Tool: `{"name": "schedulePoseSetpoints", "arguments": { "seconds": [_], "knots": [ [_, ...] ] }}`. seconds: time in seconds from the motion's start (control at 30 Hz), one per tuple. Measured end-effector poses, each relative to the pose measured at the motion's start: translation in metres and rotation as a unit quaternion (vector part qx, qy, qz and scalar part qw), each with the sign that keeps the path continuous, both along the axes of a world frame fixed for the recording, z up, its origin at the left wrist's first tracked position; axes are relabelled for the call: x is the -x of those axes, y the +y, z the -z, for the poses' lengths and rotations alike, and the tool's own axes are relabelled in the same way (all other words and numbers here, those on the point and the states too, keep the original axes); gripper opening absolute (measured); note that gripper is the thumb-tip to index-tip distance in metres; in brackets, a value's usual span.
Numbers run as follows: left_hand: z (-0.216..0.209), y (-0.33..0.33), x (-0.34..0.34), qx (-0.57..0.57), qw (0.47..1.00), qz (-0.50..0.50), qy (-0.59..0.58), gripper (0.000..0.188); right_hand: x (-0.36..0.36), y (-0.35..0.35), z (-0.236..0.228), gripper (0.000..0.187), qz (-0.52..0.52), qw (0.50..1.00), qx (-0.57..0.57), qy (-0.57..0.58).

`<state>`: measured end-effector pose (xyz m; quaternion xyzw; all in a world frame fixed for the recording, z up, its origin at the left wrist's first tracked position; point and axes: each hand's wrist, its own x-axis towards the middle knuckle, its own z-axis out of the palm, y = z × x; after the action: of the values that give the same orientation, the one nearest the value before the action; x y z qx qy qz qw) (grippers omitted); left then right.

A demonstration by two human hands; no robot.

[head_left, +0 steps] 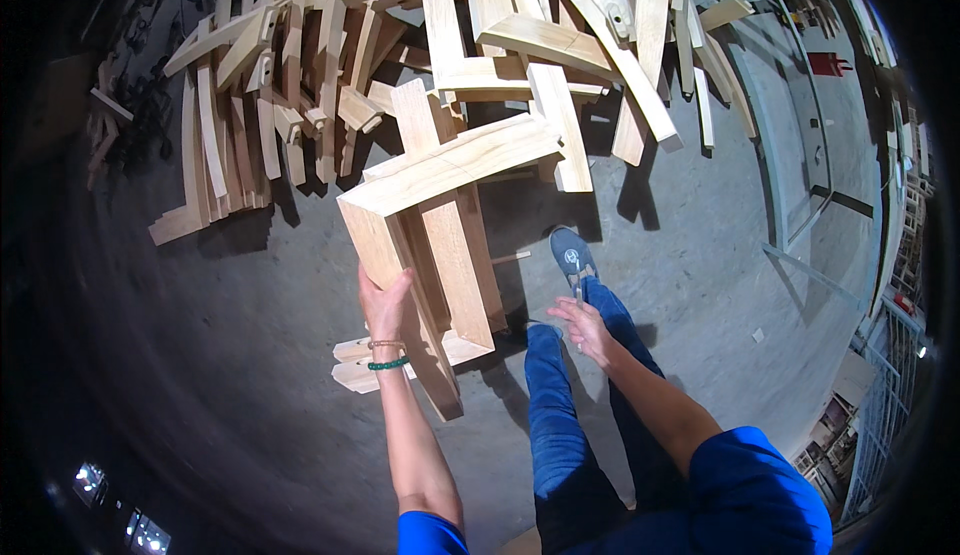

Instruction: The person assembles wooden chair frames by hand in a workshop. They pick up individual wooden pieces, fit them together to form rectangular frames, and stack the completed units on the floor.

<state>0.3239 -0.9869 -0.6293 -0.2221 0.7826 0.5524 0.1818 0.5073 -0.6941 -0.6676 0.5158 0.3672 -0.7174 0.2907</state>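
On the concrete floor (700, 255) ahead of us stands a joined wooden frame assembly (440, 215), tilted. Our left hand (383, 300) grips its lower rail, fingers wrapped around the edge. Our right hand (582, 325) hangs free, fingers loosely spread, above our shoe (570, 253). Behind lies a heap of cut wooden parts (420, 45).

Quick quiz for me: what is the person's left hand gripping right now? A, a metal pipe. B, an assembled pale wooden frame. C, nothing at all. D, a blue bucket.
B: the left hand clasps the edge of the pale wooden frame, which stands on the concrete floor; the right hand is apart from it.
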Motion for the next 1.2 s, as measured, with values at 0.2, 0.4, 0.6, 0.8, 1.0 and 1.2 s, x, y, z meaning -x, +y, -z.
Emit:
{"name": "schedulePoseSetpoints", "arguments": {
  "seconds": [0.2,0.4,0.6,0.8,1.0,1.2],
  "knots": [
    [-0.008,-0.005,0.007,-0.049,0.998,0.040,0.014,0.083,-0.014,0.029,-0.021,0.033,-0.007,0.998,-0.047,-0.032],
    [-0.043,0.015,-0.021,0.163,0.983,0.018,0.082,0.099,-0.016,0.056,-0.056,0.028,-0.015,0.998,-0.063,-0.028],
    [-0.081,0.072,-0.093,0.310,0.921,0.146,0.184,0.076,-0.036,0.068,-0.071,0.025,0.024,0.996,-0.083,-0.025],
    [-0.082,0.125,-0.197,0.196,0.893,0.370,0.164,0.021,-0.064,0.023,-0.076,0.031,0.141,0.989,0.028,-0.040],
    [-0.075,0.116,-0.276,0.214,0.870,0.438,0.074,0.027,-0.128,0.007,-0.088,0.031,0.155,0.977,0.109,-0.095],
    [-0.096,0.092,-0.299,0.354,0.820,0.442,-0.091,0.046,-0.166,0.084,-0.101,0.029,0.197,0.971,0.083,-0.105]
  ]
}}
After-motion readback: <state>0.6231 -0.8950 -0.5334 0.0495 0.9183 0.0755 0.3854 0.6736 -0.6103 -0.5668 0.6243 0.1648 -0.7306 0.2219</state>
